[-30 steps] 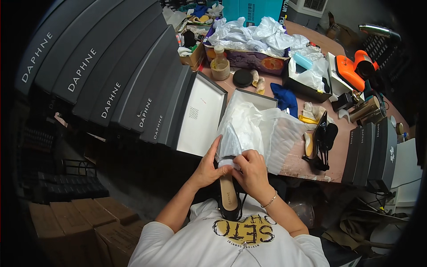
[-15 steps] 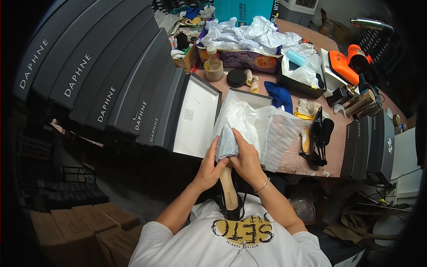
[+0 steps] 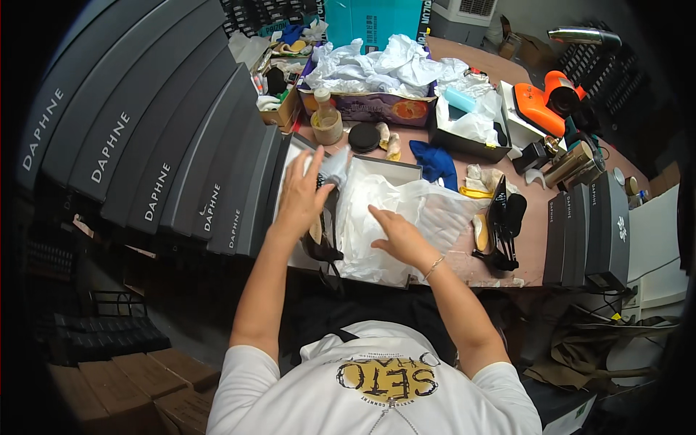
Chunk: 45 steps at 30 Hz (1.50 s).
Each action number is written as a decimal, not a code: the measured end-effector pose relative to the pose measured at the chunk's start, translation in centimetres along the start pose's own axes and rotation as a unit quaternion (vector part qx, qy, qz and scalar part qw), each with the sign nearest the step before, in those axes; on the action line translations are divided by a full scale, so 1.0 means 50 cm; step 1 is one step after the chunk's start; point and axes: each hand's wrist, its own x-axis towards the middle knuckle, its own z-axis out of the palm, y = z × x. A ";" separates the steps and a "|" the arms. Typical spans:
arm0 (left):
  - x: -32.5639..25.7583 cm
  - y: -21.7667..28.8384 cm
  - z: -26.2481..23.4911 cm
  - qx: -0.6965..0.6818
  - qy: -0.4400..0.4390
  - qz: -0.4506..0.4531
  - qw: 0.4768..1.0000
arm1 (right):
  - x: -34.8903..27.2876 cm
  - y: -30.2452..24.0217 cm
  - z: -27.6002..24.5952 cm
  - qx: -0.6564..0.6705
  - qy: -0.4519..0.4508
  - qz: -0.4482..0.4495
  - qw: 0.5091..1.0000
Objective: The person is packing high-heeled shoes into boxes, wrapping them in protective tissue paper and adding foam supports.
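Note:
A black slingback shoe (image 3: 331,226) with a tan insole lies in the open box lid (image 3: 299,143), its toe end by pale crumpled paper (image 3: 336,165). My left hand (image 3: 299,196) is over the shoe's left side, fingers stretched and apart beside the paper; part of the shoe is hidden under it. My right hand (image 3: 400,238) hovers open above the white tissue paper (image 3: 377,199) spread over the shoe box (image 3: 397,162). Further right another black shoe (image 3: 499,228) rests on its side on the table.
Dark shoe boxes (image 3: 181,145) stand in a row on the left, more (image 3: 607,235) at the right. Behind are a purple carton (image 3: 370,107) of crumpled paper, a glue bottle (image 3: 327,125), a round black lid (image 3: 364,137), a blue cloth (image 3: 435,163) and an orange tool (image 3: 538,109).
The shoe went from between both hands near my body to the box lid at the left. My left hand moved there with it and opened; my right hand came off it over the tissue.

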 end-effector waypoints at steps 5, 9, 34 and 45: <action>-0.129 0.093 0.038 -0.018 -0.320 0.146 0.936 | -0.012 0.046 0.137 -0.150 0.054 -0.062 0.985; -0.168 0.084 0.049 -0.001 -0.173 0.115 0.978 | -0.030 -0.007 0.001 0.088 0.096 0.029 0.991; -0.145 0.168 0.128 -0.696 0.077 -0.349 0.623 | -0.317 -0.001 -0.085 0.187 0.065 0.300 0.933; -0.122 0.226 0.115 -0.737 0.030 -0.364 0.569 | -0.199 -0.049 -0.052 0.481 0.044 0.215 0.849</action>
